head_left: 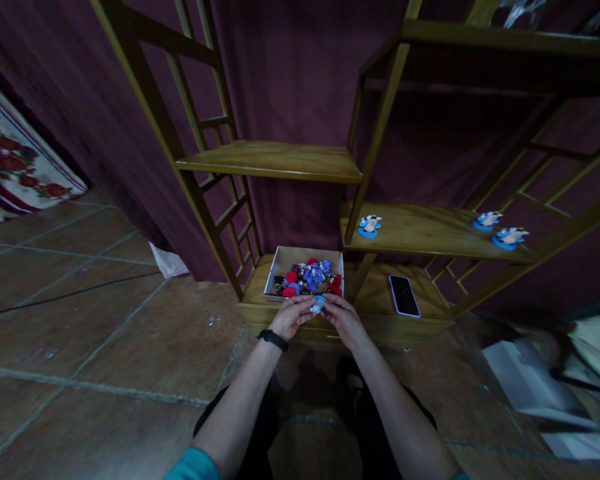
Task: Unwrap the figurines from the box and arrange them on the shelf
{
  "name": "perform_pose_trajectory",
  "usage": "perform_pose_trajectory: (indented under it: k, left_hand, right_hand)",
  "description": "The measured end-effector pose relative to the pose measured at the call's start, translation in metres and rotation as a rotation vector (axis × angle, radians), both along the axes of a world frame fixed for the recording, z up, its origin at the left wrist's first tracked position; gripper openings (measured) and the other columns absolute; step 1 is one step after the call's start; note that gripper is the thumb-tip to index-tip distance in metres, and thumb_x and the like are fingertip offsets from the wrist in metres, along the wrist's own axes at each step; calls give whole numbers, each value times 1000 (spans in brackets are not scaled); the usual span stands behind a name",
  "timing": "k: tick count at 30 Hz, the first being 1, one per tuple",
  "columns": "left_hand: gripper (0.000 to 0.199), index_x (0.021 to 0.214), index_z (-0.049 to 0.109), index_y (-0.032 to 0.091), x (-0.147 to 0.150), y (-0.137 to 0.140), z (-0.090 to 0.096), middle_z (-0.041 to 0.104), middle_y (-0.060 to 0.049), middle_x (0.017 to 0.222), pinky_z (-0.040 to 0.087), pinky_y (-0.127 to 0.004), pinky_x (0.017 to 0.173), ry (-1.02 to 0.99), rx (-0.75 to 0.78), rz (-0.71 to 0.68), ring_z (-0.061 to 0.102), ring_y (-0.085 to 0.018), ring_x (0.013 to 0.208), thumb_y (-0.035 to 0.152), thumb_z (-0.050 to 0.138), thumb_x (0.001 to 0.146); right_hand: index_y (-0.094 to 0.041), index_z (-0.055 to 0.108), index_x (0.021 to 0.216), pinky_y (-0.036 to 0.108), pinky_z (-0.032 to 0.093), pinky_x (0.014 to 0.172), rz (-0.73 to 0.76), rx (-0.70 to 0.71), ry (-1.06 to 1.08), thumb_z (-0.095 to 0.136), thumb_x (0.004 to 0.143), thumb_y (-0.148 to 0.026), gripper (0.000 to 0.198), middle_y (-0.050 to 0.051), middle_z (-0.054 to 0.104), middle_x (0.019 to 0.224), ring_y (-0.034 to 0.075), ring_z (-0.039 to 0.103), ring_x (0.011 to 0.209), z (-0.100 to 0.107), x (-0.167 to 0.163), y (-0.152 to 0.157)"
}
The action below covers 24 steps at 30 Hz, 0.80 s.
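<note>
Between my two hands is a small light-blue and white figurine [319,305], held just in front of a cardboard box. My left hand [295,315] pinches its left side, and my right hand [343,319] grips its right side. The fingers cover part of it. The open box [305,255] stands on the low wooden shelf and holds several small figurines [316,273] in blue, red and black. On the middle shelf at right, one blue-based figurine [369,227] stands near the left post. Two similar figurines [510,237] stand close together at the far right end.
A wooden display rack [270,160] with stepped shelves stands before a dark red curtain [300,73]. A phone [404,295] lies on the low shelf at right. White boxes [535,380] sit on the tiled floor at right; a dark cable [75,292] crosses the left floor.
</note>
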<state>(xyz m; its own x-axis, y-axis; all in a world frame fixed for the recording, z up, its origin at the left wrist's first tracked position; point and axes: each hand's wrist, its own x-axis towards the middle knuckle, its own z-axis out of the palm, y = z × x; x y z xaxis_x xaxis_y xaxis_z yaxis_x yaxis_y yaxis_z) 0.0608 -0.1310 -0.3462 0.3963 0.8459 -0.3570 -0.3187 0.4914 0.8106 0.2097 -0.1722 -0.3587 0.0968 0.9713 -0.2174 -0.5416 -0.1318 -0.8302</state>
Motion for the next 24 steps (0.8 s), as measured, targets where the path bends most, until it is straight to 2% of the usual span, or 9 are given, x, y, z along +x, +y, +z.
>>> perform_pose_trajectory:
  k: [7,14,24]
  left_hand:
    - [27,82,69,13,1,1,-2,70,-7,80,50,-26,74,9,32,11,64,-13,72,24,78,58]
    - [33,80,70,11,4,-1,-1,69,-6,72,48,-22,63,87,56,21,62,-11,63,29,79,54]
    - [31,75,69,9,4,-3,-3,67,-6,67,48,-21,58,137,62,33,60,-10,58,29,79,53]
  right_hand:
    - [-19,69,85,28,48,69,-9,3,9,78,55,-29,33,4,70,86,16,62,77,0,-2,1]
    - [-18,69,84,26,47,63,19,-34,2,79,53,-29,34,3,70,82,14,61,70,-4,-2,1]
    - [-17,68,78,25,46,58,28,-93,-4,78,54,-26,28,3,70,77,13,61,65,-5,-2,-1]
